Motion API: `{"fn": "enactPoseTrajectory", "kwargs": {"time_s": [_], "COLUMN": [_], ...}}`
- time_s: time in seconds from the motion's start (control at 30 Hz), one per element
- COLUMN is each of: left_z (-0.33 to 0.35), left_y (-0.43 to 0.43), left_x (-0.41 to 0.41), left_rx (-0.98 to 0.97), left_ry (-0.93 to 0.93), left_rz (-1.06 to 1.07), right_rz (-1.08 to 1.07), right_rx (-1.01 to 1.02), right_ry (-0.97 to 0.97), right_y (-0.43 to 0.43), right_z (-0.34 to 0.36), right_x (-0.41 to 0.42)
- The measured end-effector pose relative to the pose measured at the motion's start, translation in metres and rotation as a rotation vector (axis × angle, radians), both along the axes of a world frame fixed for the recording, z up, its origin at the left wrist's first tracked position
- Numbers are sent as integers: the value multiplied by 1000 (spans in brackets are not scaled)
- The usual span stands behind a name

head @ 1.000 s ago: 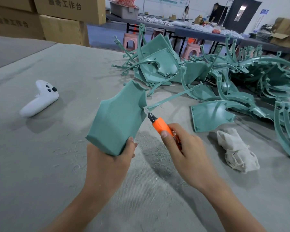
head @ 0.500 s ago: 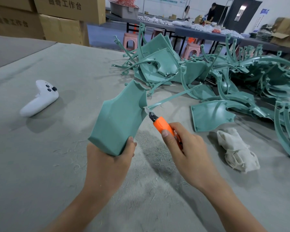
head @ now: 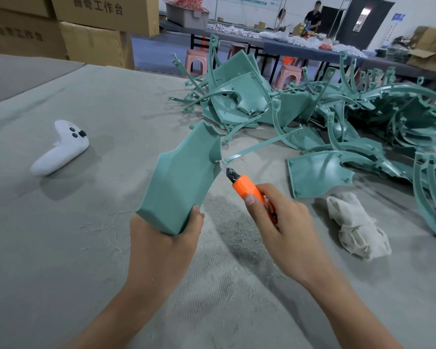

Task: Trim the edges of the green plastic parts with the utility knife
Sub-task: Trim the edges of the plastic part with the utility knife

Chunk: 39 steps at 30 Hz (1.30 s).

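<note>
Left hand (head: 161, 238) grips the bottom end of the green part (head: 184, 182), fingers curled round it and thumb on the near face, holding it upright above the table (head: 61, 248). Right hand (head: 285, 227) has its fingers wrapped round the utility knife (head: 247, 188), thumb pressed along the orange body, blade tip touching the part's right edge about halfway up. Risks: the part is held at one end only, so blade pressure can twist or flex it, and the blade then skips off or gouges the edge. If the stroke runs down the edge, a slip heads for the left thumb. Shavings on the table could foul the grip. Readable text: the cardboard boxes (head: 98, 11) say 曲奇工作台. Far wall signs are too small to read, and no brand is visible on the knife.
</note>
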<state>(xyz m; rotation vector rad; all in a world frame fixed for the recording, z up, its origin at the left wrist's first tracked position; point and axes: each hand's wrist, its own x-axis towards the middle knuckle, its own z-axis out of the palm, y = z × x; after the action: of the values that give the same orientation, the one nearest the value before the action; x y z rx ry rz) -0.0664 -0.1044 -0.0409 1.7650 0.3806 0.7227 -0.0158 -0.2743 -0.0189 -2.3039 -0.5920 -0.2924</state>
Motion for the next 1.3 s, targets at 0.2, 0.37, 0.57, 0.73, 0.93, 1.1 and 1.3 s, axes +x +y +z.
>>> {"fn": "enactPoseTrajectory", "kwargs": {"time_s": [0.2, 0.37, 0.57, 0.73, 0.93, 1.1, 1.3], "left_z": [0, -1, -1, 1, 3, 1, -1], "left_y": [-1, 0, 0, -1, -13, -9, -8], "left_x": [0, 0, -1, -3, -7, -8, -10], "left_rx": [6, 25, 19, 25, -55, -1, 54], "left_ry": [11, 16, 20, 31, 55, 89, 120], "left_rz": [12, 5, -22, -90, -283, -293, -346], "right_rz": [16, 26, -2, -76, -56, -48, 19], "right_rx": [14, 15, 9, 450, 589, 482, 358], "right_ry": [1, 7, -25, 115, 263, 196, 188], "right_y": [-1, -1, -5, -11, -5, -8, -13], "right_z": [1, 1, 0, 4, -2, -3, 1], "right_x": [0, 0, 4, 13, 16, 19, 21]}}
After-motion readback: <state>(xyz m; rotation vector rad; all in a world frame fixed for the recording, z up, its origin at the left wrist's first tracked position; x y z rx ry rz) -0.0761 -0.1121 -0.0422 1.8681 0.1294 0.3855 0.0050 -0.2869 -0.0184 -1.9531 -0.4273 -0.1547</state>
